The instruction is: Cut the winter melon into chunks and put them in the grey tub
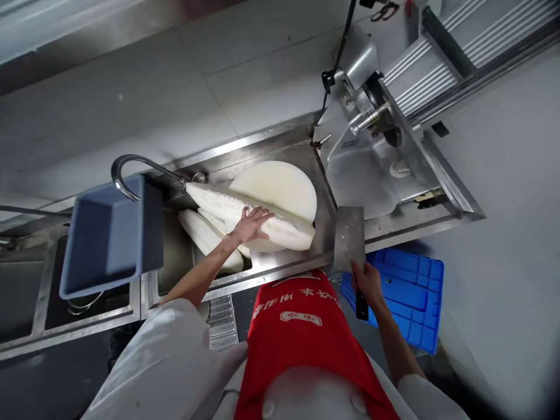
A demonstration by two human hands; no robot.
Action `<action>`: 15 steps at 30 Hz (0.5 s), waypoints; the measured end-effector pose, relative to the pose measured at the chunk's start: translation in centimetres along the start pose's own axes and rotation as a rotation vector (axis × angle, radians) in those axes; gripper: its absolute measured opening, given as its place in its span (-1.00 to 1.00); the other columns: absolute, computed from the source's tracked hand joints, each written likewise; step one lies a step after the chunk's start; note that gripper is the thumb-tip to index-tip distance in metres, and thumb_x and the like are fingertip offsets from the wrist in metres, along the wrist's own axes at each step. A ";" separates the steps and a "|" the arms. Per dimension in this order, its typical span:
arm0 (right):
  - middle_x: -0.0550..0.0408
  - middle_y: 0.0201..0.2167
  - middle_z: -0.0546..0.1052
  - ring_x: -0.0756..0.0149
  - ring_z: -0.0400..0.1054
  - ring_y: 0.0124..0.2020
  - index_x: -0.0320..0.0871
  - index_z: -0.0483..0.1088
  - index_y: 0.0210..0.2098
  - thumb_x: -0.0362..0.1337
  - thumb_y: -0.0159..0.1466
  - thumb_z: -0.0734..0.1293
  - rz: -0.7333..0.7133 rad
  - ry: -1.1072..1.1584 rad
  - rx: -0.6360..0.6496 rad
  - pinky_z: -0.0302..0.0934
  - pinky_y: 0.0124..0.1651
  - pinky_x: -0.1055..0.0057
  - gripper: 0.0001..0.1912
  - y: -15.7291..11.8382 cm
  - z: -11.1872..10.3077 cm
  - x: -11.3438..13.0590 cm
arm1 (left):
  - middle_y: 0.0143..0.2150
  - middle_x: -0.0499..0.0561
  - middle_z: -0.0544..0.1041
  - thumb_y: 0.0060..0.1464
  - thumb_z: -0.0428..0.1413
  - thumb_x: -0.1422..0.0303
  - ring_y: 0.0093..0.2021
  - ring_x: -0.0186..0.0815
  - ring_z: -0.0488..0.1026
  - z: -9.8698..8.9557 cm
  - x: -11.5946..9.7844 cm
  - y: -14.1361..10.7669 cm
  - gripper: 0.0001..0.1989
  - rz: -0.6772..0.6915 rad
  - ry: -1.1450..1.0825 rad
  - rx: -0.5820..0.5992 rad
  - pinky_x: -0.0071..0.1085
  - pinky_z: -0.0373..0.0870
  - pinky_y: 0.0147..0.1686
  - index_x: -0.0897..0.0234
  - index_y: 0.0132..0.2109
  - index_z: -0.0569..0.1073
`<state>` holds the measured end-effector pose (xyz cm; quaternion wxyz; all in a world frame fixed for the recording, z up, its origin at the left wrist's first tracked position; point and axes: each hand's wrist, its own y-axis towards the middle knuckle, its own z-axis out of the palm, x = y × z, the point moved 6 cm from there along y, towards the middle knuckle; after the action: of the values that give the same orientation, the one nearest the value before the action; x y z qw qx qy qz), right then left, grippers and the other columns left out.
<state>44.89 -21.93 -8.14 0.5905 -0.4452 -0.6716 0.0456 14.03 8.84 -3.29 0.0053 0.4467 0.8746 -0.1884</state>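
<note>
A long, pale halved gourd lies slantwise over a round white cutting board. My left hand rests on top of it with the fingers spread. Off the counter's front edge, my right hand is wrapped round the dark handle of a cleaver, whose broad blade points away from me. More pale gourd pieces lie in the sink to the left of the board, partly under my left arm.
A grey-blue tub sits over the sinks at the left, below a curved faucet. A metal slicing machine stands right of the board. A blue crate is low at the right.
</note>
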 end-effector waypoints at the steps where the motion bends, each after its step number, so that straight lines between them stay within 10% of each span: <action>1: 0.21 -0.77 0.32 0.30 0.20 -0.75 -0.04 0.24 -0.46 0.32 0.13 0.37 -0.005 0.011 0.013 0.11 -0.69 0.39 -0.44 0.2 0.6 0.2 | 0.48 0.18 0.19 0.07 0.32 0.04 0.49 0.16 0.02 0.2 0.3 0.5 -0.09 -0.005 0.025 0.010 0.22 -0.17 0.39 0.01 0.48 0.16; 15: 0.27 -0.74 0.27 0.35 0.18 -0.71 -0.05 0.26 -0.36 0.31 0.18 0.35 0.036 0.249 -0.081 0.07 -0.69 0.43 -0.45 1.2 7.3 1.4 | 0.52 0.21 0.10 -0.01 0.32 -0.12 0.49 0.28 -0.08 0.7 1.2 2.4 0.03 -0.175 0.068 -0.074 0.24 -0.21 0.38 0.05 0.50 0.13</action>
<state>39.59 -16.92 -9.93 0.6500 -0.4828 -0.5863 -0.0269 15.11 10.88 -4.92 -0.0244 0.3741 0.9164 -0.1405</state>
